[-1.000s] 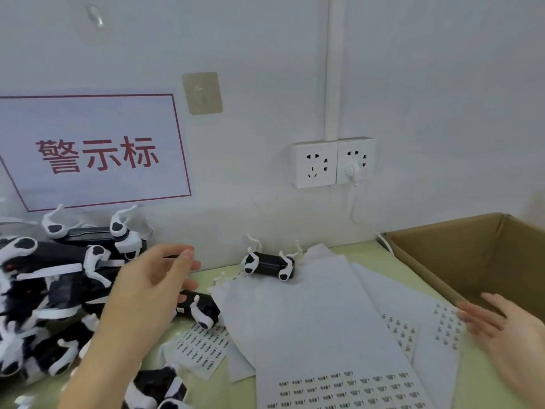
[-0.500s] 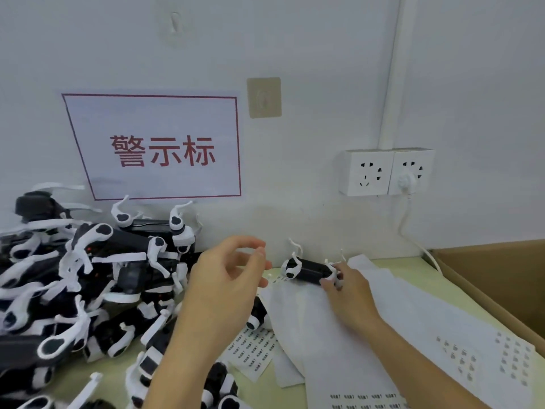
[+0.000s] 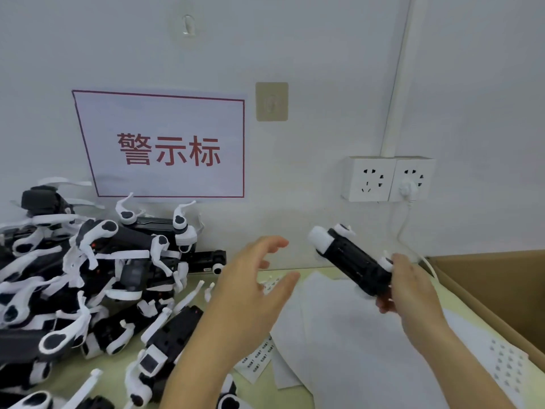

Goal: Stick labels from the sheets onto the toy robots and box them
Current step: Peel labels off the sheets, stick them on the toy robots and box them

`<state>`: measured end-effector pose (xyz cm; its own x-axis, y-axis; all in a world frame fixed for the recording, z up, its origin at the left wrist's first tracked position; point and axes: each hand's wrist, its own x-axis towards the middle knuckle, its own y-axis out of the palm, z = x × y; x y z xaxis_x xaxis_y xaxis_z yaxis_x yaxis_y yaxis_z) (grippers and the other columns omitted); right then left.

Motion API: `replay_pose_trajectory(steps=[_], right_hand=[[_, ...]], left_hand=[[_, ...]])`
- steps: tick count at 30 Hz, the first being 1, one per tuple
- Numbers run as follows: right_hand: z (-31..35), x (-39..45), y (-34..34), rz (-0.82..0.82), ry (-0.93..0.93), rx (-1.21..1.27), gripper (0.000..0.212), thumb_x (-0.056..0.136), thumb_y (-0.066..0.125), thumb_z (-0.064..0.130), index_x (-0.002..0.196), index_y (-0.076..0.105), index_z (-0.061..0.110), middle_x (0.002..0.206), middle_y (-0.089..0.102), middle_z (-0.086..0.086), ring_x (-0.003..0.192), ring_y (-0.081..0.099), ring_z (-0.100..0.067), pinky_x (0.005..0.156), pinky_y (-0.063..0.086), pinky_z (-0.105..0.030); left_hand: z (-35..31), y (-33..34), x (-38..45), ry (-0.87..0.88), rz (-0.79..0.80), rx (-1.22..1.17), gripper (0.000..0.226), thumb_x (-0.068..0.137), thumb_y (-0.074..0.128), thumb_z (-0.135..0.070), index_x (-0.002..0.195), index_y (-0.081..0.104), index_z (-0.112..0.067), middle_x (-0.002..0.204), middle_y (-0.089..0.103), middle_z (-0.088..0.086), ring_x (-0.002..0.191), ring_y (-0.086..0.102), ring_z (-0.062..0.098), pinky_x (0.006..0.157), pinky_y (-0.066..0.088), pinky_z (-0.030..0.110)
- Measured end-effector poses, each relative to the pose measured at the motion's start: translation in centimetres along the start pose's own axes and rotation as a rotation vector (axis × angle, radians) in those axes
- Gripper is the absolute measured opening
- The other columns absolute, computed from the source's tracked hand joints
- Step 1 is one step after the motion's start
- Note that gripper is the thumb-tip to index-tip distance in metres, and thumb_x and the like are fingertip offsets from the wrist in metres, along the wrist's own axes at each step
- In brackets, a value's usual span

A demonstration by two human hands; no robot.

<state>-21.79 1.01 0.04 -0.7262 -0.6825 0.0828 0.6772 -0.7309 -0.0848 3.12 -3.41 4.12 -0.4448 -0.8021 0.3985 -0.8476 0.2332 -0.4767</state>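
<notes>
Above the paper sheets (image 3: 348, 335), the right hand (image 3: 413, 293) grips a black toy robot (image 3: 354, 261), tilted in clear air; the box (image 3: 483, 287) rim lies right of this grip. Left of it, the left hand (image 3: 250, 293) hovers released. Wall sign (image 3: 165, 146): "警示标".

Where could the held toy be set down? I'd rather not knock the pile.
Free: the white sheets between the left hand and the cardboard box, below the toy robot that the right hand holds. Crowded: the toy pile filling the table's left.
</notes>
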Motion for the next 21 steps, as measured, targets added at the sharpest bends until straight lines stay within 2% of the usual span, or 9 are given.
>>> replay_pose_trajectory(steps=[2,4,5,7,10,13,17,19,21], right_hand=[[1.7,-2.1,-1.3,0.171,0.174,0.177,0.038,0.096,0.039,0.026,0.066,0.062,0.021,0.061,0.06,-0.016,0.049,0.04,-0.024,0.04,0.035,-0.025],[2.7,-4.2,-1.7,0.354,0.29,0.269,0.049,0.097,0.041,0.029,0.054,0.064,0.027,0.056,0.052,-0.011,0.044,0.034,-0.018,0.034,0.029,-0.02],[3.0,-5.0,-1.7,0.409,0.356,0.31,0.05,0.097,0.045,0.032,0.052,0.064,0.025,0.054,0.049,-0.009,0.039,0.032,-0.014,0.031,0.026,-0.018],[3.2,-5.9,-1.2,0.485,0.487,0.375,0.044,0.093,0.052,0.035,0.053,0.065,0.021,0.051,0.044,-0.005,0.031,0.028,-0.008,0.027,0.023,-0.015],[3.8,-6.6,-0.2,0.574,0.565,0.421,0.03,0.084,0.057,0.035,0.064,0.063,0.013,0.05,0.039,-0.003,0.027,0.023,-0.006,0.026,0.02,-0.012],[3.8,-6.6,0.0,0.567,0.481,0.268,0.037,0.086,0.056,0.039,0.065,0.059,0.009,0.058,0.046,-0.008,0.032,0.019,-0.009,0.03,0.016,-0.014],[4.2,-6.7,-0.1,0.499,0.355,0.058,0.045,0.085,0.054,0.049,0.061,0.062,0.012,0.08,0.04,-0.014,0.035,0.028,-0.012,0.037,0.019,-0.019],[4.3,-6.7,-0.1,0.506,0.335,0.013,0.049,0.085,0.055,0.055,0.067,0.063,0.01,0.081,0.039,-0.014,0.034,0.032,-0.011,0.037,0.021,-0.02],[4.3,-6.5,-0.2,0.51,0.296,-0.069,0.053,0.091,0.049,0.055,0.069,0.066,0.01,0.077,0.043,-0.018,0.038,0.034,-0.013,0.039,0.025,-0.021]], left_hand=[[-0.2,0.5,-0.2,0.056,0.097,0.009,0.062,0.088,0.067,-0.046,0.132,0.031,-0.07,0.136,0.028,-0.05,0.13,0.032,-0.018,0.1,0.038,0.013],[-0.6,1.0,-0.3,0.11,0.159,-0.032,0.074,0.085,0.069,-0.049,0.135,0.02,-0.076,0.148,0.015,-0.047,0.141,0.021,-0.013,0.111,0.032,0.025],[-1.0,1.2,-0.4,0.141,0.175,-0.061,0.073,0.084,0.067,-0.051,0.135,0.021,-0.076,0.15,0.015,-0.044,0.141,0.023,-0.012,0.11,0.033,0.023],[-1.5,1.5,-0.3,0.195,0.168,-0.135,0.058,0.082,0.064,-0.051,0.131,0.039,-0.069,0.143,0.035,-0.037,0.129,0.041,-0.01,0.094,0.046,0.013],[-1.7,1.9,-0.2,0.139,0.046,-0.267,0.028,0.082,0.067,-0.042,0.11,0.068,-0.048,0.118,0.059,-0.016,0.091,0.067,0.008,0.066,0.053,0.017],[-1.9,1.9,0.1,-0.016,-0.125,-0.341,0.01,0.088,0.072,-0.031,0.098,0.072,-0.032,0.091,0.071,0.003,0.053,0.067,0.016,0.048,0.049,0.017],[-2.1,1.7,0.2,-0.153,-0.16,-0.422,0.013,0.089,0.068,-0.036,0.088,0.072,-0.024,0.051,0.063,-0.003,0.046,0.067,0.025,0.047,0.051,0.02],[-2.1,1.6,0.1,-0.183,-0.139,-0.444,0.015,0.088,0.068,-0.039,0.088,0.072,-0.025,0.047,0.06,-0.002,0.051,0.07,0.027,0.053,0.055,0.023],[-2.0,1.5,0.2,-0.206,-0.1,-0.49,0.008,0.086,0.072,-0.035,0.088,0.072,-0.027,0.058,0.068,0.0,0.062,0.074,0.027,0.064,0.059,0.03]])
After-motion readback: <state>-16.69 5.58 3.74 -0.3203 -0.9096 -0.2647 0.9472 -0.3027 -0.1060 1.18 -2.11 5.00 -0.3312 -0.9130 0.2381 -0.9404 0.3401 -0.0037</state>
